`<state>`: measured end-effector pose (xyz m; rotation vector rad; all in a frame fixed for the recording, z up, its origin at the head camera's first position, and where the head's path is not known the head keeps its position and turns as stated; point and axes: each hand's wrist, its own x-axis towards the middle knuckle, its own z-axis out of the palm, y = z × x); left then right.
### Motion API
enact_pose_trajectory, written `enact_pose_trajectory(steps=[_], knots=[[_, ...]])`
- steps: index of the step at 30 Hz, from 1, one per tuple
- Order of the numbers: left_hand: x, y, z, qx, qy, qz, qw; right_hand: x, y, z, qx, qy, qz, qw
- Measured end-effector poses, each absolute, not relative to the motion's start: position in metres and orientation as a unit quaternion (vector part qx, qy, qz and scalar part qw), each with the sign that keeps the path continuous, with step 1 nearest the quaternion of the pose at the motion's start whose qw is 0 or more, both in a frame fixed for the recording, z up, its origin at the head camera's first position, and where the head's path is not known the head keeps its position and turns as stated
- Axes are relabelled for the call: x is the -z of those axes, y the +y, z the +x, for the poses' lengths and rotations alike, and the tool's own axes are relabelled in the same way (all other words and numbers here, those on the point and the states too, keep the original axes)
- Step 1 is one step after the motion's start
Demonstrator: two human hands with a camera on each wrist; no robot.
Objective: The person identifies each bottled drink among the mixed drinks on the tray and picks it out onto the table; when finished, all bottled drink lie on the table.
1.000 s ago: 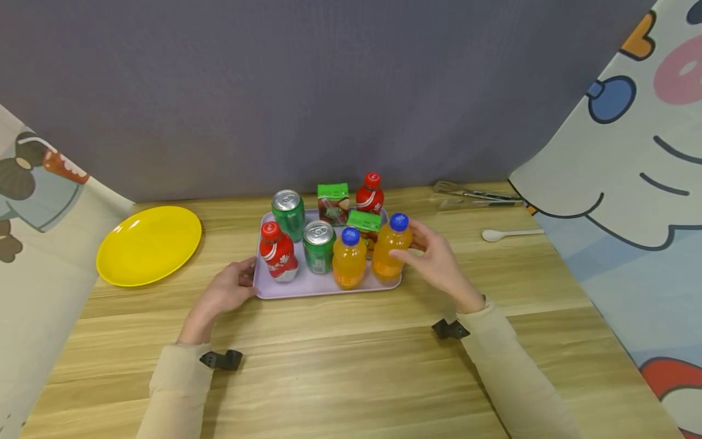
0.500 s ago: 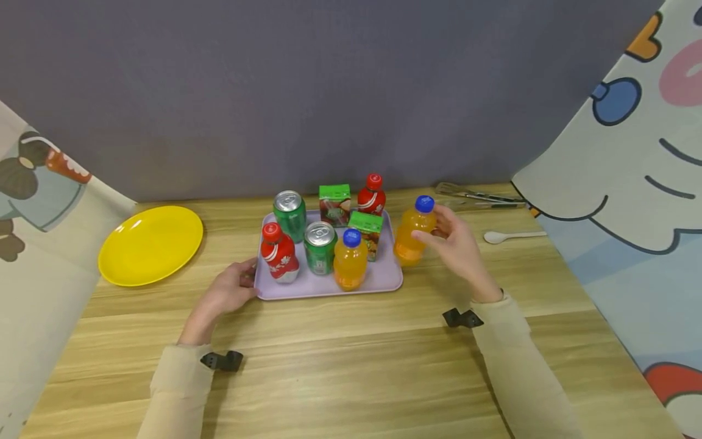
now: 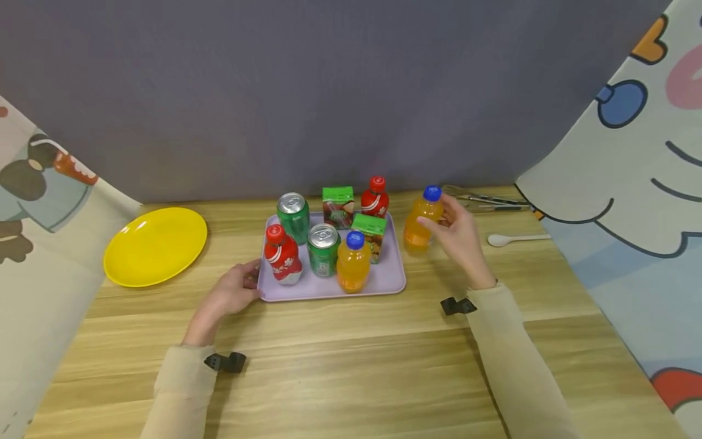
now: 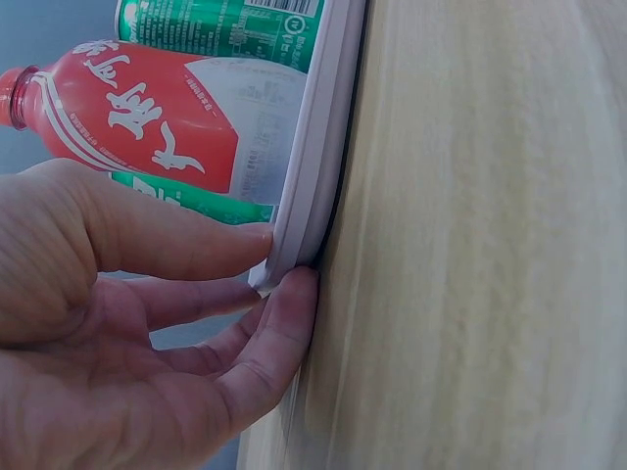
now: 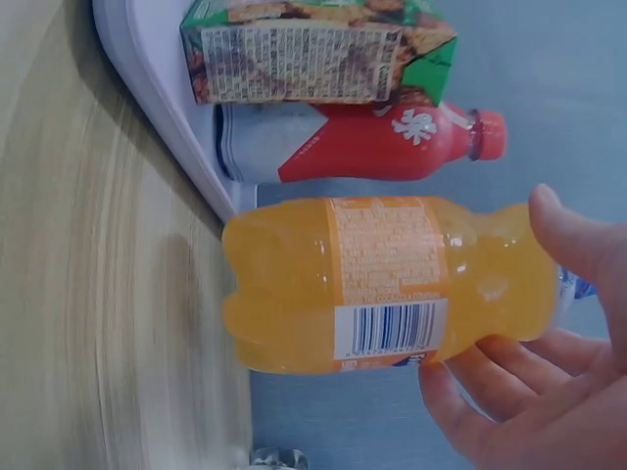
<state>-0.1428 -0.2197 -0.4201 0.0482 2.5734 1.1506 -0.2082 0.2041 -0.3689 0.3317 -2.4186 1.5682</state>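
My right hand grips an orange drink bottle with a blue cap, just right of the lilac tray. In the right wrist view the bottle shows its barcode, and its base appears a little above the table. My left hand pinches the tray's left front corner, the thumb lying against the rim. On the tray stand a second orange bottle, two red bottles, two green cans and two green-topped drink cartons.
A yellow plate lies at the left of the wooden table. To the right are a white spoon and, by the grey back wall, several metal utensils.
My right hand has taken the orange drink bottle off the tray's front right corner and carried it right and back. My left hand has kept its hold on the tray.
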Motion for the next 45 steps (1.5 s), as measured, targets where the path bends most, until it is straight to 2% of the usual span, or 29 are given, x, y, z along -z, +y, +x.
enact_pose_trajectory(steps=[9, 22, 29, 38, 45], knots=[[0.421, -0.216, -0.144, -0.401, 0.901, 0.026, 0.165, 0.394, 0.209, -0.238, -0.546, -0.820, 0.082, 0.152], [0.423, -0.216, -0.143, -0.396, 0.904, 0.023, 0.163, 0.372, 0.184, -0.233, -0.557, -0.812, 0.071, 0.159], [0.422, -0.216, -0.143, -0.398, 0.903, 0.019, 0.164, 0.376, 0.182, -0.237, -0.567, -0.805, 0.080, 0.157], [0.423, -0.218, -0.144, -0.392, 0.906, 0.019, 0.160, 0.404, 0.192, -0.259, -0.571, -0.802, 0.076, 0.157], [0.422, -0.219, -0.145, -0.392, 0.905, 0.018, 0.164, 0.399, 0.193, -0.256, -0.529, -0.828, 0.068, 0.173]])
